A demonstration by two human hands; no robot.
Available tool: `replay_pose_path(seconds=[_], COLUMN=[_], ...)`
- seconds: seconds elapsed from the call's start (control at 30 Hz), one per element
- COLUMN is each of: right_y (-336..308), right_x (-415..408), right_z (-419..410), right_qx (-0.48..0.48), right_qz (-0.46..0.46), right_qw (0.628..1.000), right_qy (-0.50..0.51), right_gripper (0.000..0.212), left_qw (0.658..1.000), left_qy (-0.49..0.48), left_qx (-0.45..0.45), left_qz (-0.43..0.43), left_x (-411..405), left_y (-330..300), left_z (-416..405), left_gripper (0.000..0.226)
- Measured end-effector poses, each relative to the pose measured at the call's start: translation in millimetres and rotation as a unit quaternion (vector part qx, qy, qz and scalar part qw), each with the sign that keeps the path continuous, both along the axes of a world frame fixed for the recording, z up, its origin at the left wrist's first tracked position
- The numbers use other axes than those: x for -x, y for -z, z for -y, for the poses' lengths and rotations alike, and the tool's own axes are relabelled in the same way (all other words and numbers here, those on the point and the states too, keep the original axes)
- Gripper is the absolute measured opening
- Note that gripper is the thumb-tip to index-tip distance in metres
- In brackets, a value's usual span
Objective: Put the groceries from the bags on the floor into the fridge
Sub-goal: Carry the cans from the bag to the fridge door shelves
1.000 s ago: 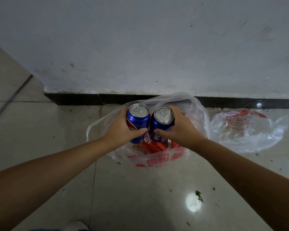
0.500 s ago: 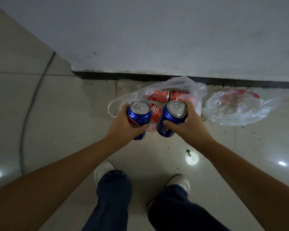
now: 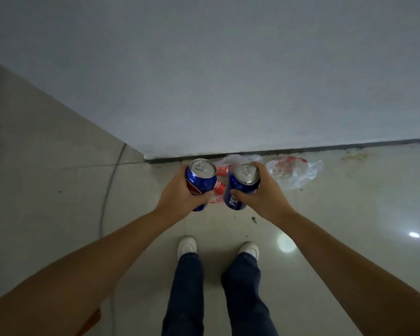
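From the head camera we look down on our two bare forearms reaching forward over a glossy pale tile floor (image 3: 349,214). Our left hand (image 3: 177,197) grips a blue can (image 3: 200,183), its fingers curled round the smooth metal cylinder and the thumb lying across the front; the round silver lid with its pull tab faces up at us. Our right hand (image 3: 264,197) grips a second blue can (image 3: 241,187) the same way, thumb pressed on the side where white letters run down the blue wall. The two cans are held upright, tilted slightly, near each other but apart.

Beyond them, on the floor against the dark skirting strip, lies a thin crinkled plastic bag (image 3: 238,159) with red cans (image 3: 222,170) showing inside it. Just to its right lies another bag (image 3: 298,174), clear, flattened film with red print. Behind both rises a plain matte grey wall (image 3: 228,81).

Lower down we see dark blue trouser legs (image 3: 187,287) and two white shoes (image 3: 187,246) standing on the tiles, with a small green scrap (image 3: 254,219) near the right wrist.
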State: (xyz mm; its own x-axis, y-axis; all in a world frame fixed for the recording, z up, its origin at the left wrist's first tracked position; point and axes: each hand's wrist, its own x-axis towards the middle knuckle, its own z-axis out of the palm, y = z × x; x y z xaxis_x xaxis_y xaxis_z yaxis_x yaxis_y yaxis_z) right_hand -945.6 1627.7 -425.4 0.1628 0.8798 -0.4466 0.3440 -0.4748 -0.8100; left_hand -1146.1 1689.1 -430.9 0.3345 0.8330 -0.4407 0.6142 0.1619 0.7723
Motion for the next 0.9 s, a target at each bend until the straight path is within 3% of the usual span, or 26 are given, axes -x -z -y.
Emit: replay_pose_path(seconds=[0.23, 0.5, 0.67, 0.9], right_y=[-104.3, -183.9, -220.0, -258.7], right_x=[-13.7, 35.3, 76.6, 175.6], right_z=[53.6, 197.5, 318.8, 509.2], right_qx=[-0.027, -0.054, -0.058, -0.055], right_qz=[0.045, 0.057, 0.092, 0.139], right_qw=[0.988, 0.929, 0.859, 0.743], right_qy=[0.142, 0.362, 0.5, 0.653], right_gripper=[0.062, 0.064, 0.063, 0.056], left_qw=[0.994, 0.949, 0.884, 0.768], left_qy=[0.092, 0.306, 0.457, 0.626], left_qx=[-0.005, 0.006, -0.004, -0.022], left_qz=[0.061, 0.073, 0.096, 0.13], left_x=[-28.5, -41.3, -71.3, -81.0], left_y=[-84.3, -155.1, -199.3, -231.0], left_z=[13.4, 66.6, 150.6, 347.0], left_gripper=[0.068, 0.061, 0.059, 0.056])
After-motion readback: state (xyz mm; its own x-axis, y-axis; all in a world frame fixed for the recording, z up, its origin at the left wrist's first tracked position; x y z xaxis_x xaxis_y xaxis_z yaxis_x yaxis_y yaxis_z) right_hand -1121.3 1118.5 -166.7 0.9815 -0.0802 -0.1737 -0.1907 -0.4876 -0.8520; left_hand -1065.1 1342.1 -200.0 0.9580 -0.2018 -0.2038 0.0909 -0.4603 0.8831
